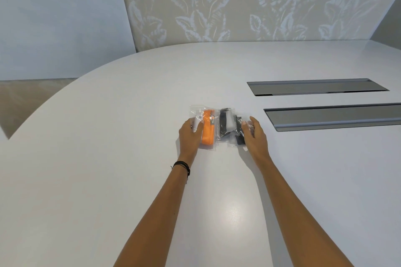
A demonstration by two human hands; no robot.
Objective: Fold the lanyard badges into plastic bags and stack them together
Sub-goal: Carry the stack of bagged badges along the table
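Two clear plastic bags lie side by side on the white table [108, 158]. The left bag [208, 130] holds a folded orange lanyard with a white badge part. The right bag [227, 124] holds a folded black and white lanyard. My left hand [191, 134] rests on the left edge of the orange bag, its thumb lying over the bag. My right hand [253, 132] touches the right edge of the black bag with relaxed fingers. The two bags touch or slightly overlap in the middle.
Two long grey cable hatches [316, 86] [334, 116] are set into the table to the right of the bags. A patterned wall panel stands behind the table's far edge. The table's curved edge runs along the left.
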